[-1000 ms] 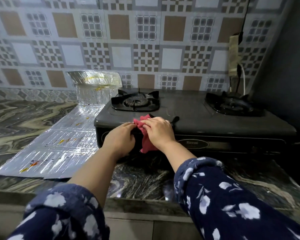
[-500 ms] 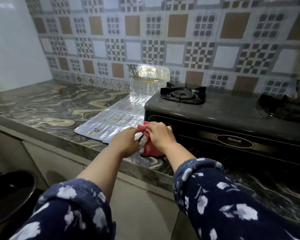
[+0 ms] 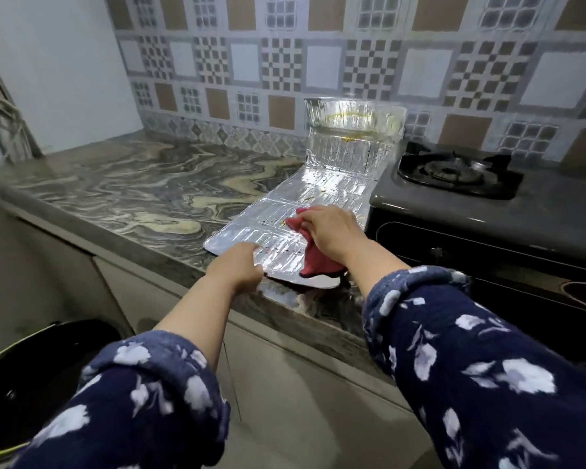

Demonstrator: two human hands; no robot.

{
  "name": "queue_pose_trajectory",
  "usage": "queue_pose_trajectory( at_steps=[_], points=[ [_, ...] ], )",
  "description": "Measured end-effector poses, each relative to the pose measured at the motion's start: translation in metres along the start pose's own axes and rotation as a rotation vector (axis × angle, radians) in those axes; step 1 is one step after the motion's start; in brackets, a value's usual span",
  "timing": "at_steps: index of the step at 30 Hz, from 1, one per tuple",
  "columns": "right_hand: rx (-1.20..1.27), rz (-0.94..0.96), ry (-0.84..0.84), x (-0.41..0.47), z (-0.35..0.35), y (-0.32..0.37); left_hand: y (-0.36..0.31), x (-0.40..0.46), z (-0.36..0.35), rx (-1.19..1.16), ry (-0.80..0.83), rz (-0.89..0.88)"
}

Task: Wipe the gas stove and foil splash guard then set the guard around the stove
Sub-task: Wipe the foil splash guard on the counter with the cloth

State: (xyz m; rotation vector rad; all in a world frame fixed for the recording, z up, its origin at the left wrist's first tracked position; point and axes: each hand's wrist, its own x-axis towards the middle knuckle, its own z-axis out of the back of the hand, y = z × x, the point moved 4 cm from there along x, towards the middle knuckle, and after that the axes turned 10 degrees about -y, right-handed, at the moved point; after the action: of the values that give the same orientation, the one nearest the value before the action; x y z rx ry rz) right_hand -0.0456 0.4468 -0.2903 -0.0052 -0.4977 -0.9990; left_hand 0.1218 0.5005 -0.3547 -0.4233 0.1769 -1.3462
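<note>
The silver foil splash guard (image 3: 322, 184) lies flat on the marble counter left of the black gas stove (image 3: 508, 214), its far panels bent up against the tiled wall and streaked with yellow stains. My right hand (image 3: 332, 231) grips a red cloth (image 3: 313, 262) and holds it on the guard's near panel. My left hand (image 3: 239, 267) rests on the guard's near edge; whether its fingers pinch the foil I cannot tell. The stove's left burner (image 3: 454, 169) shows at the back.
The marble counter (image 3: 132, 191) stretches left to a white wall. A black bin (image 3: 31, 384) with a yellow-green rim stands on the floor below at the left. Beige cabinet fronts (image 3: 285, 384) run under the counter edge.
Both hands have left the stove's front and moved left onto the foil guard. The red cloth went with my right hand. My view has swung left and down.
</note>
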Motion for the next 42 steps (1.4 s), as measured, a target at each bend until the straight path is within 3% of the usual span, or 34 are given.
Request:
queue_pose_trajectory(
  at_steps=[3,6,9,13,16,22,29,42],
  points=[
    [0.014,0.003,0.0,0.033,-0.035,0.013,0.037,0.034,-0.003,0.02,0.02,0.001],
    [0.224,-0.068,0.111,0.056,-0.087,0.028,0.075,0.065,-0.006,0.057,0.052,-0.017],
    [0.293,-0.15,0.103,0.069,-0.121,0.041,0.104,0.096,-0.012,0.081,0.075,-0.107],
    [0.098,0.092,0.136,0.07,-0.162,0.065,0.125,0.117,-0.022,0.134,0.126,-0.233],
    [-0.087,0.059,0.29,0.065,-0.186,0.065,0.138,0.121,-0.03,0.165,0.111,-0.301],
    [-0.101,0.021,0.356,0.065,-0.185,0.066,0.143,0.113,-0.037,0.198,0.003,-0.347],
    [-0.073,-0.061,0.372,0.092,-0.204,0.062,0.143,0.115,-0.037,0.191,0.004,-0.303],
    [-0.142,-0.19,0.251,0.13,-0.211,0.003,0.14,0.117,-0.035,0.231,0.056,-0.24]
  ],
)
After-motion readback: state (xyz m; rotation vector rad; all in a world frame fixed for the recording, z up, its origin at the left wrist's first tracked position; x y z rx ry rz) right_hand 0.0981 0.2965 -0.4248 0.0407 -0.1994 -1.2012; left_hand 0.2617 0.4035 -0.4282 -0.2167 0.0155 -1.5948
